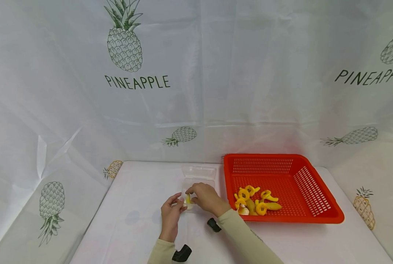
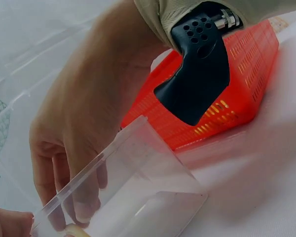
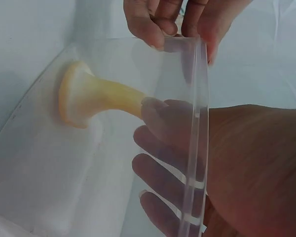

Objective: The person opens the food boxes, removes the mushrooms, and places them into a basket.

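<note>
A clear plastic box [image 1: 204, 182] lies on the white table, its hinged lid [image 1: 199, 172] tipped back at the far side. My left hand [image 1: 171, 212] grips the box's near-left rim between thumb and fingers; the right wrist view shows these fingers at the box corner. Reaching into the box, my right hand [image 1: 204, 196] pinches a yellow mushroom [image 3: 103, 96] by its stem end. The mushroom's pale, flared cap points away from the fingertips. In the left wrist view the box wall [image 2: 158, 207] stands before the right hand, and only a bit of the mushroom shows.
Right of the box stands a red perforated basket [image 1: 282, 219], holding several yellow mushrooms [image 1: 260, 209] in its near-left corner. A white sheet [image 1: 249, 73] printed with pineapples hangs behind and beside the table. Black wrist cameras [image 1: 182, 253] sit on both forearms.
</note>
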Available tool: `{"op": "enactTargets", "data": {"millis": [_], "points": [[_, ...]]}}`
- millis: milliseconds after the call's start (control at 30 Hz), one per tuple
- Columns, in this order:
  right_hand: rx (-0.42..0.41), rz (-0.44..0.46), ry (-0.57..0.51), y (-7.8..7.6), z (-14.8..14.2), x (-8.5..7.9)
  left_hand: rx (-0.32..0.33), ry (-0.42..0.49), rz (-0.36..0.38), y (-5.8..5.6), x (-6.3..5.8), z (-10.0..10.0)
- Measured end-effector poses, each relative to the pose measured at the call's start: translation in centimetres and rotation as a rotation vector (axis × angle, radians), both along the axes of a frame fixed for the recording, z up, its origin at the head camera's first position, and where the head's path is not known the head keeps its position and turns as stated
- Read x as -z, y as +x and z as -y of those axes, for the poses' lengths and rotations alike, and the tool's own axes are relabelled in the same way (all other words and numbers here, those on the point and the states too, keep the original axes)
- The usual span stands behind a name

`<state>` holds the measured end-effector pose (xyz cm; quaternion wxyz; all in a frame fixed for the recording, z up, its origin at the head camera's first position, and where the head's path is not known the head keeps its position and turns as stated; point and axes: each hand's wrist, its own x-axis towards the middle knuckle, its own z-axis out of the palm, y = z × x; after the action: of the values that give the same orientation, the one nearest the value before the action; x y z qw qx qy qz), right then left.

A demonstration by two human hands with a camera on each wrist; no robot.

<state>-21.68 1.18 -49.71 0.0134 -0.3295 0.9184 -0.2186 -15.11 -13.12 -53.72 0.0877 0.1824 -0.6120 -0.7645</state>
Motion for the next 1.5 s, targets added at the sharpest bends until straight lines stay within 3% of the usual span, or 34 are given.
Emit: {"op": "enactTargets", "data": {"millis": [433, 633, 833, 1167, 1500], "points": [[0.041, -0.016, -0.018, -0.5, 0.0, 0.2, 0.014, 0.014, 0.001, -0.1, -0.1, -0.2], [0.087, -0.007, -0.029, 0.1, -0.3, -0.1, 0.007, 0.014, 0.015, -0.2, 0.0, -0.3], [0.132, -0.081, -0.094, 1.1, -1.4, -1.1, 0.008, -0.003, 0.019, -0.2, 0.2, -0.3], [0.246, -0.187, -0.217, 3.0, -4.8, -4.0, 0.015, -0.004, 0.018, -0.1, 0.0, -0.1], [0.393, -0.177, -0.355, 4.6, -10.4, -5.9, 0.023, 0.002, 0.012, 0.0, 0.1, 0.0]]}}
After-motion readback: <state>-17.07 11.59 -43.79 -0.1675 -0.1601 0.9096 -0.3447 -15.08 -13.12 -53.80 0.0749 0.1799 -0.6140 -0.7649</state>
